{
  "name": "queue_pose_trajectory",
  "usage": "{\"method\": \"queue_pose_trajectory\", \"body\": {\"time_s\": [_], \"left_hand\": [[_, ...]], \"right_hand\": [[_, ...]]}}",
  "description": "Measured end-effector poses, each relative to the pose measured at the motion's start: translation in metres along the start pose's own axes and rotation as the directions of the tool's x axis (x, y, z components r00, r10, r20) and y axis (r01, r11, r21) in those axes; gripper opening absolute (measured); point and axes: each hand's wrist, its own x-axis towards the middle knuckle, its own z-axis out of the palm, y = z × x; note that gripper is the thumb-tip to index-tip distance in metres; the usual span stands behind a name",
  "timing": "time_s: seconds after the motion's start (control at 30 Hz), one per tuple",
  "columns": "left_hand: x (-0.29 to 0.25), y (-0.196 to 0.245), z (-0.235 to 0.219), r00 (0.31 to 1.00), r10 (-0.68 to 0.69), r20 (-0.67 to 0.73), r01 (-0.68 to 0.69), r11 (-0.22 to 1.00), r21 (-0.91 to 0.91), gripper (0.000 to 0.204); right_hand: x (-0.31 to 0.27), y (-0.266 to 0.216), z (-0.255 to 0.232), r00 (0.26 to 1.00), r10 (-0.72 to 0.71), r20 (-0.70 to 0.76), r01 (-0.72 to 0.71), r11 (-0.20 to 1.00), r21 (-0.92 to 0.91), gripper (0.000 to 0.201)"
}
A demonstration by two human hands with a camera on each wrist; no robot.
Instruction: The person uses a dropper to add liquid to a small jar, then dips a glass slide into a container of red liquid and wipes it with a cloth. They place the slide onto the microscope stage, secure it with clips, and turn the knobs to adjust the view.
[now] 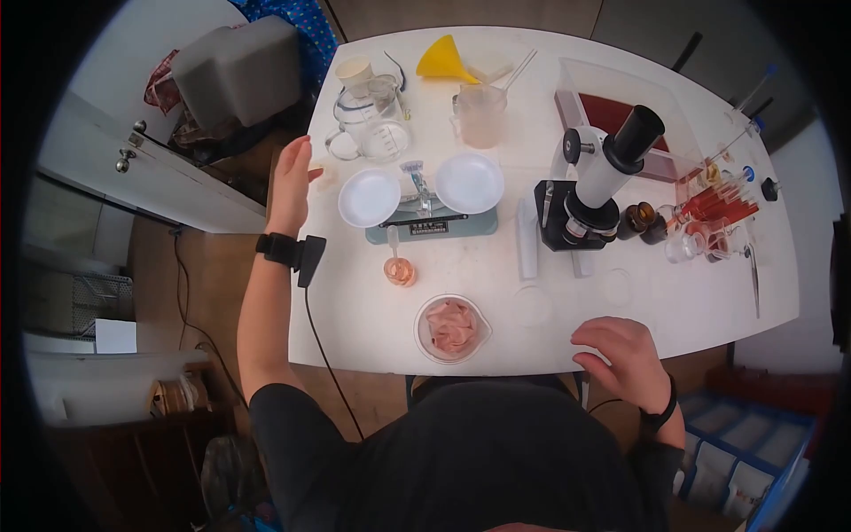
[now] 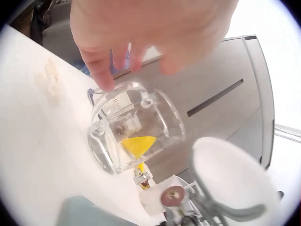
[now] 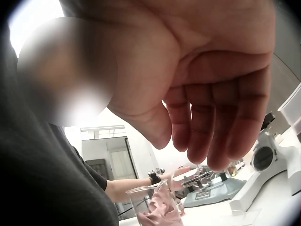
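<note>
A big white table [image 1: 479,266] has a blue-gray scale [image 1: 429,229] on it. Behind the scale are the glass beakers [image 1: 387,139], clear and shiny, with white marks on one. The left hand [image 1: 290,182] is near them, fingers stretched out, holding nothing. The right hand [image 1: 623,355] is over the front edge, fingers softly bent, thumb apart, holding nothing. To its left, near that edge, stands a clear cup [image 1: 483,328] with a spout. Soft-looking pink stuff [image 1: 453,328], all crumpled and folded, is inside.
</note>
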Motion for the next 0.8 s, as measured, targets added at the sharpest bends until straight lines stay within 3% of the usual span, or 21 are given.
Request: {"method": "queue_pose_trajectory", "body": {"time_s": [0.07, 0.1, 0.17, 0.23, 0.3, 0.37, 0.43, 0.63, 0.67, 0.77, 0.8], "left_hand": [[-0.032, 0.018, -0.016, 0.994, 0.047, -0.094, -0.046, 0.999, 0.011, 0.03], [-0.053, 0.03, -0.02, 0.996, 0.031, -0.086, -0.037, 0.996, -0.075, 0.026], [-0.098, 0.036, -0.031, 0.997, 0.044, 0.07, -0.03, 0.982, -0.188, 0.018], [-0.154, 0.044, -0.025, 0.955, 0.09, 0.281, -0.074, 0.995, -0.067, 0.012], [-0.2, 0.054, -0.002, 0.879, 0.07, 0.471, -0.119, 0.99, 0.075, 0.033], [-0.227, 0.054, 0.021, 0.771, 0.0, 0.637, -0.2, 0.95, 0.242, 0.075], [-0.245, 0.042, 0.042, 0.766, -0.022, 0.642, -0.264, 0.9, 0.346, 0.091], [-0.254, -0.003, 0.084, 0.86, 0.021, 0.509, -0.097, 0.988, 0.123, 0.085], [-0.255, -0.005, 0.087, 0.862, 0.069, 0.503, -0.146, 0.982, 0.116, 0.084], [-0.253, 0.005, 0.096, 0.836, 0.229, 0.498, -0.332, 0.935, 0.127, 0.082], [-0.252, 0.008, 0.097, 0.811, 0.29, 0.508, -0.416, 0.897, 0.152, 0.081]], "right_hand": [[0.01, -0.004, 0.005, 0.994, -0.073, 0.087, 0.073, 0.997, 0.007, 0.024], [0.016, -0.007, 0.008, 0.986, -0.12, 0.118, 0.119, 0.993, 0.017, 0.027], [0.032, -0.015, 0.016, 0.957, -0.219, 0.188, 0.217, 0.976, 0.031, 0.033], [0.05, -0.023, 0.026, 0.911, -0.316, 0.263, 0.316, 0.948, 0.044, 0.038], [0.064, -0.028, 0.04, 0.889, -0.355, 0.289, 0.361, 0.932, 0.034, 0.038], [0.071, -0.025, 0.057, 0.869, -0.378, 0.32, 0.401, 0.916, -0.004, 0.033], [0.072, -0.013, 0.075, 0.843, -0.399, 0.361, 0.417, 0.908, 0.032, 0.032], [0.056, -0.008, 0.074, 0.869, -0.366, 0.334, 0.373, 0.927, 0.045, 0.035], [0.054, -0.014, 0.065, 0.877, -0.342, 0.336, 0.357, 0.934, 0.02, 0.037], [0.049, -0.04, 0.034, 0.874, -0.238, 0.423, 0.38, 0.878, -0.292, 0.045], [0.048, -0.046, 0.026, 0.851, -0.208, 0.483, 0.371, 0.888, -0.272, 0.046]]}}
